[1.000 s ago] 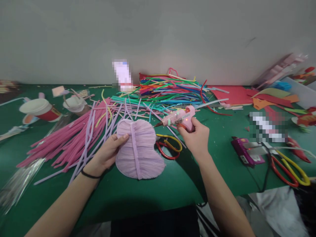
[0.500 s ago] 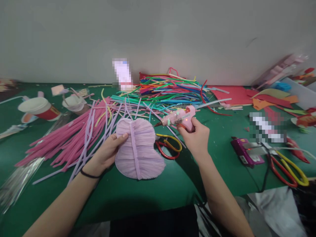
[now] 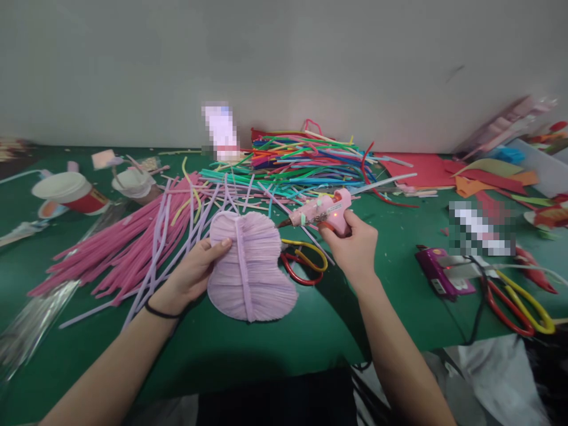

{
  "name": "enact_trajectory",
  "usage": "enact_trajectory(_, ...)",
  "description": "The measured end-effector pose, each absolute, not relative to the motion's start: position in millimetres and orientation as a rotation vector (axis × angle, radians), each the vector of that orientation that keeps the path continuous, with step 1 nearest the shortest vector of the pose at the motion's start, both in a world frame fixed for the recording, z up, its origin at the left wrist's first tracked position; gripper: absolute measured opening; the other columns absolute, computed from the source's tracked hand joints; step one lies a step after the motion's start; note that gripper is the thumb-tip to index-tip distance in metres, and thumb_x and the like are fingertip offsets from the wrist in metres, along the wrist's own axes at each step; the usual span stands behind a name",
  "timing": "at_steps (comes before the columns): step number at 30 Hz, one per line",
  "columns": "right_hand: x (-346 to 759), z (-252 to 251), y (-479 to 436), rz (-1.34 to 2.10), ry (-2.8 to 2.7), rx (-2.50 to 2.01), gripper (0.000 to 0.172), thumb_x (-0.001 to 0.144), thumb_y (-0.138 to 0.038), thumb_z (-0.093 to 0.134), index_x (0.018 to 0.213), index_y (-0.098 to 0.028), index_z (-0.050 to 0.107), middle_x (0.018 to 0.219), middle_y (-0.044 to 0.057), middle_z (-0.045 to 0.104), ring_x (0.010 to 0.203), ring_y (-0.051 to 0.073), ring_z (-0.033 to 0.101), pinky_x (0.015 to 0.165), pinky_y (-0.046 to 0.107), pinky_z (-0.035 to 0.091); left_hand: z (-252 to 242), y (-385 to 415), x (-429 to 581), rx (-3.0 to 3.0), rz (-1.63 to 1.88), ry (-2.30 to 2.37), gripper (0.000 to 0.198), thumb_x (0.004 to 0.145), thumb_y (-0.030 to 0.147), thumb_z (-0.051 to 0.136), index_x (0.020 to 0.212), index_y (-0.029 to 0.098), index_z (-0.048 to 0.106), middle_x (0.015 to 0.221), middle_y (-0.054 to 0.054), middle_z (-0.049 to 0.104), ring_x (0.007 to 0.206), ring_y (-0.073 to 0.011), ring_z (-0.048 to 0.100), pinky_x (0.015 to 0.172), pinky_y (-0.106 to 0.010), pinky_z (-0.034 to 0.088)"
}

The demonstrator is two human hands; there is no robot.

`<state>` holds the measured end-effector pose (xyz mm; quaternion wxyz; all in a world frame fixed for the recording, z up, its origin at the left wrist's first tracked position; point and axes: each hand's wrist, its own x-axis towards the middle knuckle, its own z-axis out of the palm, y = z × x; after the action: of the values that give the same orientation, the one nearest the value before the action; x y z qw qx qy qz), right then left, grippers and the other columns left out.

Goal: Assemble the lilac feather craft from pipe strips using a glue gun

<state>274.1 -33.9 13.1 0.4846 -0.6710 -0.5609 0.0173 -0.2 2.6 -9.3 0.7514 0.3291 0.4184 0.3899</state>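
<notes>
My left hand (image 3: pixel 202 266) pinches the left edge of a lilac, ribbed shape made of pipe cleaners (image 3: pixel 268 278), thumb on top; its other fingers are partly hidden behind. A single lilac strip runs down the shape's middle. A pink glue gun (image 3: pixel 326 213) is gripped in my right hand (image 3: pixel 355 245). Its dark nozzle points left and stands close to the shape's upper right edge. From its back sticks a pale glue stick (image 3: pixel 386 182). Behind the shape, scissors (image 3: pixel 306 263) with red and yellow handles lie on the table, their blades hidden.
Magenta pipe cleaners (image 3: pixel 119 242) spread at the left, with a paper cup (image 3: pixel 73 192) beyond. Mixed pipe cleaners (image 3: pixel 306 160) lie along the wall. A purple power strip (image 3: pixel 444 275) and second scissors (image 3: pixel 517 302) lie at the right of the green table (image 3: pixel 399 319).
Almost nothing differs. Both hands, the lilac shape and the glue gun hold nearly the same places; the view has shifted very slightly.
</notes>
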Motion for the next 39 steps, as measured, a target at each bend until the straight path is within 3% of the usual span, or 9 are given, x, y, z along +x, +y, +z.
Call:
enact_trajectory(13,277.3,13.4,-34.9,0.01,-1.356,-1.636,0.039,0.068,-0.034,0.066,0.056,-0.023,0.031,0.051,-0.009,0.028,0.051,0.008,0.023,0.047,0.025,0.022,-7.7,3.8,-1.3,0.716,0.854,0.931,0.034,0.059,0.036,0.093,0.081,0.014,0.08,0.08,-0.013,0.08,0.075,-0.0298,0.078,0.076,-0.032,0.064)
enact_trajectory(21,276.9,12.5,-33.8,0.019,-1.361,-1.647,0.041,0.068,-0.034,0.066,0.056,-0.023,0.028,0.051,-0.009,0.028,0.052,0.009,0.022,0.048,0.025,0.022,-11.9,5.5,-3.0,0.711,0.875,0.917,0.031,0.065,0.036,0.09,0.084,0.014,0.079,0.082,-0.013,0.08,0.085,-0.0327,0.077,0.086,-0.037,0.062)
enact_trajectory(31,274.5,15.4,-34.2,0.038,-1.368,-1.625,0.04,0.067,-0.034,0.067,0.056,-0.023,0.03,0.051,-0.009,0.027,0.052,0.008,0.022,0.049,0.025,0.022,-10.0,8.3,-3.2,0.684,0.894,0.894,0.034,0.061,0.036,0.092,0.085,0.014,0.08,0.084,-0.012,0.081,0.079,-0.0304,0.078,0.084,-0.035,0.063)
enact_trajectory(39,274.8,14.3,-36.3,0.009,-1.392,-1.621,0.041,0.068,-0.033,0.067,0.056,-0.023,0.029,0.051,-0.009,0.028,0.051,0.008,0.023,0.048,0.025,0.023,-13.7,8.5,-5.5,0.682,0.89,0.868,0.027,0.071,0.034,0.085,0.09,0.014,0.08,0.091,-0.013,0.08,0.092,-0.0331,0.077,0.091,-0.04,0.061)
